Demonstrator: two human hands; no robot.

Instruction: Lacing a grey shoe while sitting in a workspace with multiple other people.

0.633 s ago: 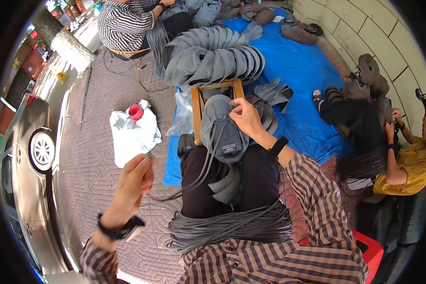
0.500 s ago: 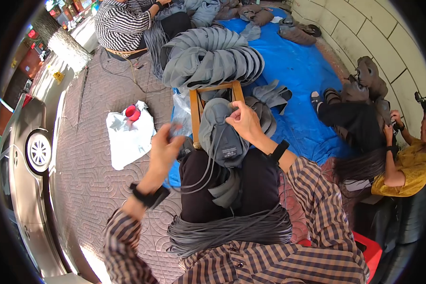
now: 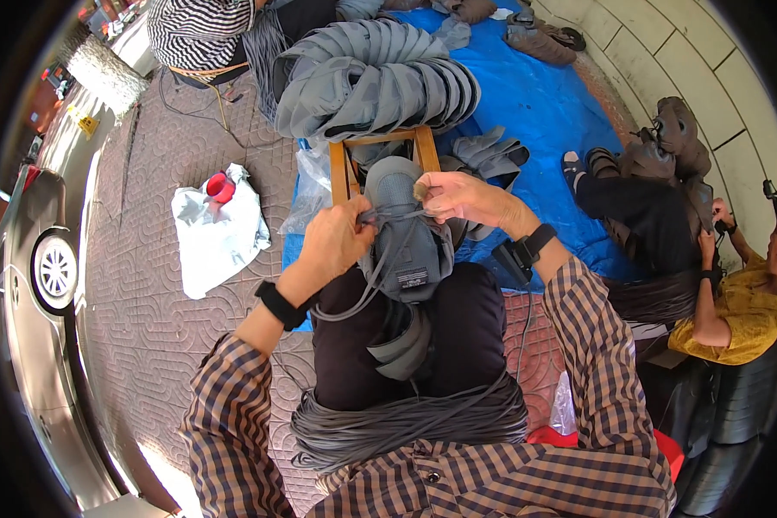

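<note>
A grey shoe upper (image 3: 408,255) stands upright over my knees, its mesh toe or tongue end toward the wooden frame. My left hand (image 3: 332,240) is closed at its left side, pinching grey shoelace (image 3: 370,290), which loops down beside the upper. On the right, my right hand (image 3: 470,204) pinches the lace too, its thumb and forefinger at the upper's opening. A stretch of lace runs across the upper between both hands. Across my lap lies a thick bundle of grey laces (image 3: 410,430). Another grey piece (image 3: 403,347) hangs between my knees.
A wooden stand (image 3: 340,173) bears a row of nested grey uppers (image 3: 375,86). Blue sheeting (image 3: 535,112) covers ground to the right. A white bag (image 3: 220,237) with a red cup (image 3: 220,187) lies left. A person in yellow (image 3: 725,315) sits right, another in stripes (image 3: 197,33) ahead.
My left hand has moved right and up to the upper, bringing lace with it. The right hand has shifted slightly right, and lace now spans between the hands.
</note>
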